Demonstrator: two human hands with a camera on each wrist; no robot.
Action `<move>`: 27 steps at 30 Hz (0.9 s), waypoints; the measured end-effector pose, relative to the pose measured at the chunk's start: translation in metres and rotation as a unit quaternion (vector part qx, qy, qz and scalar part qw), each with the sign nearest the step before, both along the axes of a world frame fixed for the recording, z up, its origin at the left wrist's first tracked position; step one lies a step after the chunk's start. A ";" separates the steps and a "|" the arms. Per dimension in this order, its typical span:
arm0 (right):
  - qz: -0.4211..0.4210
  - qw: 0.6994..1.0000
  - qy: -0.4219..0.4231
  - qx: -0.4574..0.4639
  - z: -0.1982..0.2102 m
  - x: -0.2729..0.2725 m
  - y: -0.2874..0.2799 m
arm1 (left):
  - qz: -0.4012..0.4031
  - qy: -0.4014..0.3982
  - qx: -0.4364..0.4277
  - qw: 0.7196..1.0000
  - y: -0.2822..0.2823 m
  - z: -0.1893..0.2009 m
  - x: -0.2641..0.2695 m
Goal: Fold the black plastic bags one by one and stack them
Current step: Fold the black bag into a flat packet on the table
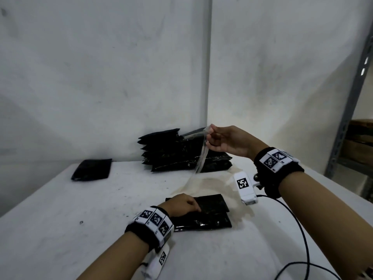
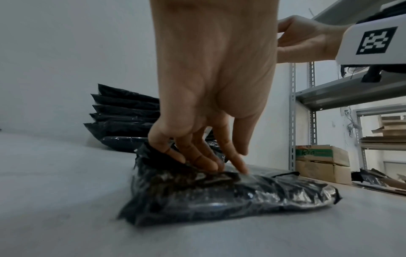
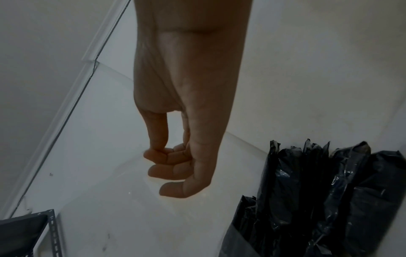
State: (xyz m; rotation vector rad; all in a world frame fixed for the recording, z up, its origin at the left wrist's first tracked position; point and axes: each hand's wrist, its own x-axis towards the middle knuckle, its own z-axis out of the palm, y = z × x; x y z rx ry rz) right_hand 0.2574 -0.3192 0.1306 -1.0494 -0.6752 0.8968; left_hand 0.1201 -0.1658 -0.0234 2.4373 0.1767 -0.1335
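Observation:
A black plastic bag bundle (image 1: 210, 219) (image 2: 219, 200) lies on the white table (image 1: 60, 229) in front of me. My left hand (image 1: 187, 205) (image 2: 197, 156) presses down on its near-left part with mostly straight fingers. My right hand (image 1: 210, 136) (image 3: 158, 153) is raised above the back of the table. It pinches a strip of clear plastic film (image 1: 201, 156) that stretches down toward the bundle. Behind it stands a pile of black bag packs (image 1: 177, 152) (image 2: 125, 113) (image 3: 318, 191) against the wall. One folded black bag (image 1: 91, 169) lies alone at the far left.
A grey metal shelf rack (image 1: 347, 110) stands to the right, with cardboard boxes (image 2: 323, 163) on its lower level. A black cable (image 1: 302, 239) loops over the table's near right. White walls close off the back.

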 end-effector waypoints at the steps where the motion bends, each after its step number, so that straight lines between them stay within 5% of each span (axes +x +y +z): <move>1: 0.008 1.000 -0.001 0.000 0.001 -0.001 -0.001 | 0.016 0.005 -0.004 1.000 0.000 0.000 0.002; 5: 0.030 0.999 0.009 0.006 0.005 -0.008 -0.006 | 0.111 -0.010 -0.119 0.987 -0.002 0.003 0.005; 7: 0.031 0.999 0.017 0.011 0.007 -0.011 -0.007 | 0.188 -0.057 -0.245 0.949 -0.005 0.009 0.004; 12: 0.058 0.998 0.025 0.024 0.007 -0.010 -0.014 | 0.269 -0.122 -0.640 0.709 0.004 0.024 -0.007; 15: 0.068 0.998 0.006 0.012 0.001 -0.009 -0.018 | 0.253 -0.176 -0.720 0.621 0.015 0.028 -0.012; 22: 0.044 0.997 0.010 -0.063 -0.016 -0.002 -0.032 | 0.289 -0.231 -0.695 0.617 0.042 0.024 -0.022; 27: -0.042 0.974 -0.017 -0.221 -0.044 0.007 -0.045 | 0.281 -0.241 -0.648 0.666 0.061 0.016 -0.040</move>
